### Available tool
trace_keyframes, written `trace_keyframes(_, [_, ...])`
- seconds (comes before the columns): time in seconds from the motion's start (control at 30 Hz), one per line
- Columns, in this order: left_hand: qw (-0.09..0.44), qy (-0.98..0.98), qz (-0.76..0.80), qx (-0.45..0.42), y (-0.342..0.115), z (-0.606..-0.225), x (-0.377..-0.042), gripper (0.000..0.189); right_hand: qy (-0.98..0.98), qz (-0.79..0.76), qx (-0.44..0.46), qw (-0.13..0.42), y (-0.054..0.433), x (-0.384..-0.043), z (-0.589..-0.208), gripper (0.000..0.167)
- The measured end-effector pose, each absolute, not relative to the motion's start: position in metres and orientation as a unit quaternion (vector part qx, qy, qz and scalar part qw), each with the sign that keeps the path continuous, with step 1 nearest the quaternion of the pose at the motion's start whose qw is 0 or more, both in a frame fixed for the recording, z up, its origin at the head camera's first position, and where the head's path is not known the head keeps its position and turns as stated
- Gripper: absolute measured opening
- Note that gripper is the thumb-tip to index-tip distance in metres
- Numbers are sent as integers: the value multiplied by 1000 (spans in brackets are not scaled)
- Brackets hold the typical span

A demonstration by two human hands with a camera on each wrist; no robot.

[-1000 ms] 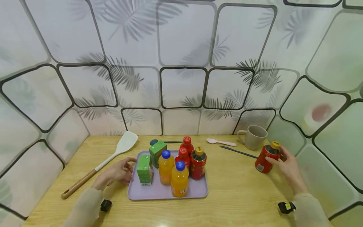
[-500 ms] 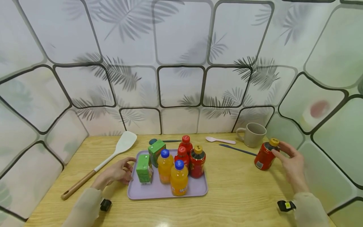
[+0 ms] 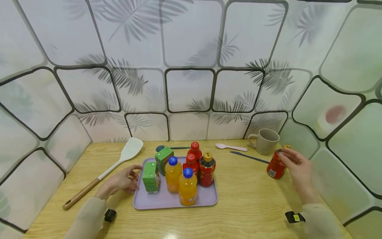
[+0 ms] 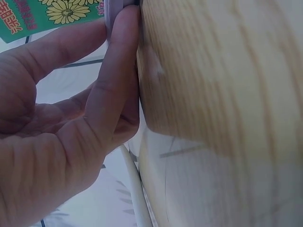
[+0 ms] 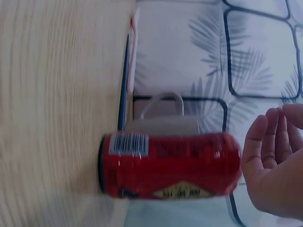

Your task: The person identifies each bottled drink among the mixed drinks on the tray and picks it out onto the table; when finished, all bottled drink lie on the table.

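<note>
My left hand point(image 3: 123, 181) is at the left end of a lilac tray point(image 3: 161, 203), and in the left wrist view its thumb and a finger pinch the tray's rim point(image 4: 113, 16). On the tray stand two green drink cartons point(image 3: 150, 177), two orange juice bottles point(image 3: 188, 191) with blue caps, two red-capped bottles point(image 3: 194, 151) and a yellow-capped red bottle point(image 3: 206, 171). Another yellow-capped red bottle point(image 3: 275, 167) stands upright on the table at right. My right hand point(image 3: 298, 172) is beside its top, fingers loosely bent and holding nothing; the right wrist view shows the bottle point(image 5: 170, 165) apart from the fingers.
Behind the right bottle stands a beige mug point(image 3: 266, 142). A pink spoon point(image 3: 231, 147) and a dark knife point(image 3: 249, 157) lie left of it. At left lies a white spatula point(image 3: 119, 162) with a wooden handle; a dark spoon point(image 3: 179, 148) lies behind the tray. Patterned curtains point(image 3: 191, 89) enclose the table.
My right hand has let go of the red bottle, shifting slightly left and in front of its cap. The bottle stays in about the same place. My left hand keeps its position at the tray.
</note>
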State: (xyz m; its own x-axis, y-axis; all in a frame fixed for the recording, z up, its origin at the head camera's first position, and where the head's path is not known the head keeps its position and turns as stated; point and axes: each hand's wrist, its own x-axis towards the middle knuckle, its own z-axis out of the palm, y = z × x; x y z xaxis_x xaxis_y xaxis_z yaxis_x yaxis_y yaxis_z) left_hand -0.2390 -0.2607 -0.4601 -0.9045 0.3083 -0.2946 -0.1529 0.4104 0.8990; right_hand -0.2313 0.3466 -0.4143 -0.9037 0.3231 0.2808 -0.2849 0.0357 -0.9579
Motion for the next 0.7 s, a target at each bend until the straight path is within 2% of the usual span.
trace_keyframes(0.13, [212,813,539,56,-261,-461,-239,80,-699,690,39,185,330,-234,-419,21])
trace_keyframes(0.4, [209,814,539,60,-261,-461,-238,79,-741,655,85,122,295,-243,-433,20])
trace_keyframes(0.63, [210,815,538,53,-260,-460,-237,79,-767,633,89,62,267,-248,-444,41])
trace_keyframes(0.7, [209,814,539,52,-260,-459,-237,79,-771,629,91,46,260,-249,-447,41])
